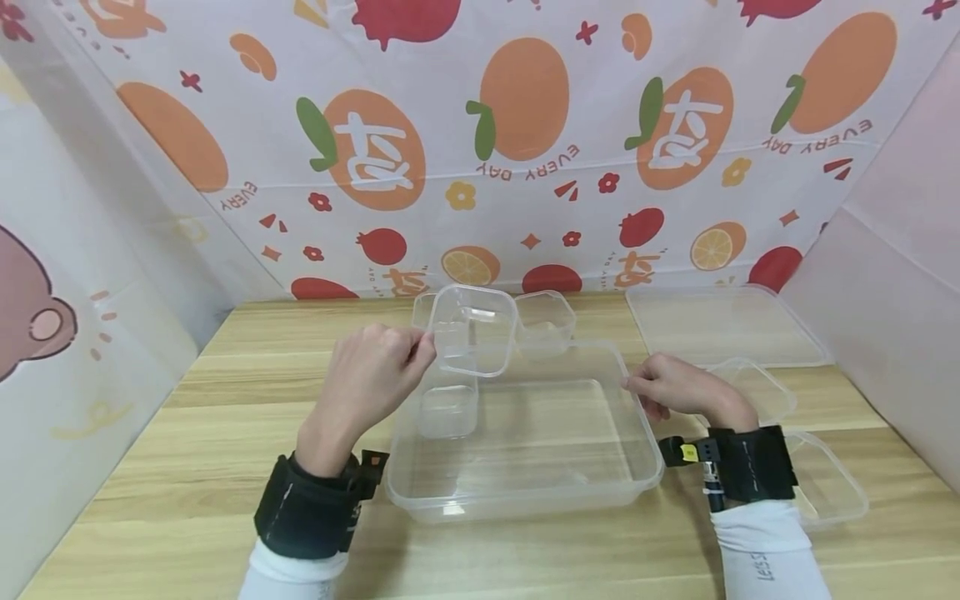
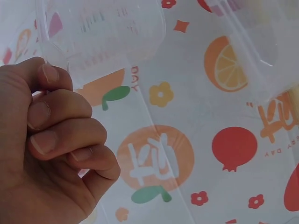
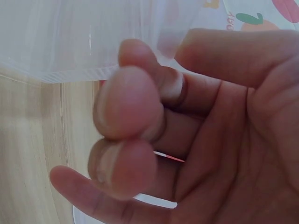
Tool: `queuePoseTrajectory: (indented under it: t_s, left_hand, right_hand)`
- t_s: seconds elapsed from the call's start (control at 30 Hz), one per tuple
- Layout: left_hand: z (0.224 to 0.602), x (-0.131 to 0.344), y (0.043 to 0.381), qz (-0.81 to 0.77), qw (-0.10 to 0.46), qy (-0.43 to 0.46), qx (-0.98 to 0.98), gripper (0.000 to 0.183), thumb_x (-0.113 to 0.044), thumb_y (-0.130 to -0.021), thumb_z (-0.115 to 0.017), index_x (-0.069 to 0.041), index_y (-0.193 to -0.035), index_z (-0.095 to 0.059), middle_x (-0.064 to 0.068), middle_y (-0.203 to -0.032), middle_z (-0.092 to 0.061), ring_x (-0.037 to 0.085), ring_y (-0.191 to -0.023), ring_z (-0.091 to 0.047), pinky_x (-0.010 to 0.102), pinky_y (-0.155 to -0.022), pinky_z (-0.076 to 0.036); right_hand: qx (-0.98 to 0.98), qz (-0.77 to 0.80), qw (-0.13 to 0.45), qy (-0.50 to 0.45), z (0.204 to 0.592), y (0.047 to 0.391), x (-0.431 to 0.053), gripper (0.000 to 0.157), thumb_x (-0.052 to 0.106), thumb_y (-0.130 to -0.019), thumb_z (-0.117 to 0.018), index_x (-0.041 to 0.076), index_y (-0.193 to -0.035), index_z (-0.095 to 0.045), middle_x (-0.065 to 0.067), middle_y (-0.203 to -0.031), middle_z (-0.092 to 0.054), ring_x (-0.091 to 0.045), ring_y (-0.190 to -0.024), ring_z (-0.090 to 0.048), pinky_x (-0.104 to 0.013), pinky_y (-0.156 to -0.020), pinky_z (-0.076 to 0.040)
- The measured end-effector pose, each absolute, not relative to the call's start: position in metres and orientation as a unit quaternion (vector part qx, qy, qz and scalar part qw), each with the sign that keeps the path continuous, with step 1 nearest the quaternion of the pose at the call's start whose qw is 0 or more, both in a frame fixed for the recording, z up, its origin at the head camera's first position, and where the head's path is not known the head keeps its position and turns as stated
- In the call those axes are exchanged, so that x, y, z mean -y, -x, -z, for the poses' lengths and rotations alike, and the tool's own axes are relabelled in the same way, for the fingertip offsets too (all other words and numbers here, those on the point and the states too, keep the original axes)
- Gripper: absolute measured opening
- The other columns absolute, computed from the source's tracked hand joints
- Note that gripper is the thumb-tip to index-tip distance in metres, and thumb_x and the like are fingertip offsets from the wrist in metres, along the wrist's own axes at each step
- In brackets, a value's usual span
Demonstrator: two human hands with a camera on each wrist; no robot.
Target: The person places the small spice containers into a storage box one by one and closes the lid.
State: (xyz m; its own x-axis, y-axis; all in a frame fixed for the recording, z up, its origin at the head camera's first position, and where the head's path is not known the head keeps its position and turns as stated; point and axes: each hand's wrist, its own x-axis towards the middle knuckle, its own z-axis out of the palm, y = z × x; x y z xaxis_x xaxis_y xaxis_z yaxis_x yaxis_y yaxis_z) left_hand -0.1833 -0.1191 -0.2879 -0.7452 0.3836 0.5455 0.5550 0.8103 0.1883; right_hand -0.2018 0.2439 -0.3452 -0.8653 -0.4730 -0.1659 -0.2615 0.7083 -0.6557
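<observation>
My left hand (image 1: 369, 373) pinches the rim of a small clear plastic container (image 1: 491, 354), held up over the back left of a large clear plastic box (image 1: 525, 502). Its other fingers are curled into the palm in the left wrist view, where the small container (image 2: 112, 44) shows at the top. The right hand (image 1: 686, 387) grips the right rim of the large box between thumb and fingers; in the right wrist view, the box wall (image 3: 74, 42) rises beside the fingertips. Another small container (image 1: 448, 414) sits inside the large box at its left.
Another small clear container (image 1: 553, 321) stands toward the back. A large flat clear lid (image 1: 723, 321) lies at the back right. Two smaller clear lids (image 1: 761, 387) rest near the right forearm, partly hidden by it. A printed cloth (image 1: 525, 225) hangs behind the wooden table (image 1: 217, 433).
</observation>
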Motion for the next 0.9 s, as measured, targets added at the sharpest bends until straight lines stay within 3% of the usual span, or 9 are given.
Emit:
queuePoseTrajectory:
  t_s: [0.5,0.9]
  left_hand:
    - [0.278,0.102,0.183,0.183,0.219,0.269,0.920,0.043,-0.016,-0.086,-0.049,-0.016,-0.044,-0.037,-0.004,-0.043,-0.024,0.013,-0.038,-0.026,0.026,-0.039,-0.019]
    - [0.285,0.089,0.185,0.191,0.154,0.277,0.929,0.039,-0.013,-0.083,-0.050,-0.016,-0.045,-0.040,-0.004,-0.044,-0.027,0.014,-0.039,-0.029,0.026,-0.039,-0.023]
  right_hand:
    - [-0.912,0.320,0.167,0.195,0.342,0.202,-0.245,0.042,0.015,-0.093,-0.047,0.006,-0.052,-0.053,0.001,-0.044,-0.045,-0.014,-0.041,-0.041,-0.026,-0.044,-0.032]
    - [-0.906,0.331,0.172,0.200,0.345,0.199,-0.245,0.043,0.015,-0.093,-0.047,0.005,-0.052,-0.053,0.000,-0.044,-0.045,-0.018,-0.042,-0.044,-0.029,-0.047,-0.037]
